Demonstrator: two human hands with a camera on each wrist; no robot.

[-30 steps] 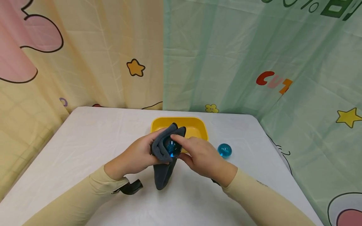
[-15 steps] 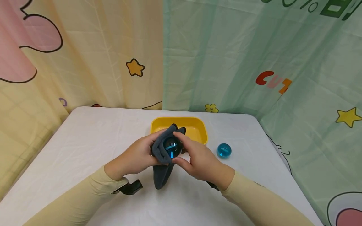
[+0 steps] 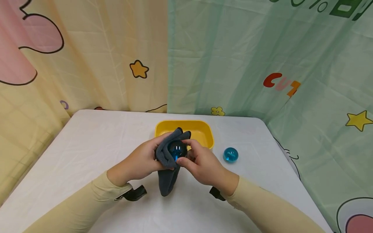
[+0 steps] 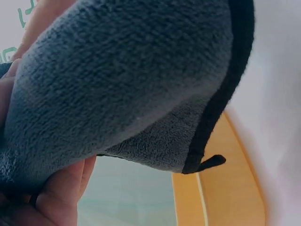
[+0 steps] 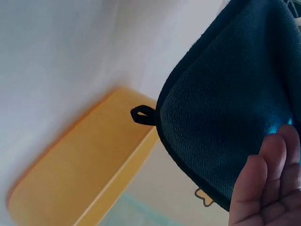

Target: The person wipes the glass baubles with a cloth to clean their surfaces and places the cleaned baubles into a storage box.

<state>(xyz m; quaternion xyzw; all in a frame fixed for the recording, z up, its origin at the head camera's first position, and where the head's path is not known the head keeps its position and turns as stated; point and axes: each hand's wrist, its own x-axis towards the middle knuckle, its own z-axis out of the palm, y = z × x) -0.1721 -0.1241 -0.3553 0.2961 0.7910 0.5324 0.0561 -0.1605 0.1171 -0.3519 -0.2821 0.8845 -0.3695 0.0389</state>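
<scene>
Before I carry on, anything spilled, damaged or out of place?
Nothing stands out. The left hand holds the grey cloth partly round one blue ball, and the right hand grips that ball. The other blue ball rests beside the yellow tray. No spill or damage shows, though the cloth partly hides the held ball.

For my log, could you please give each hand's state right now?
Left hand: closed, holding the cloth partly around a ball.
Right hand: closed, pinching that ball.
</scene>
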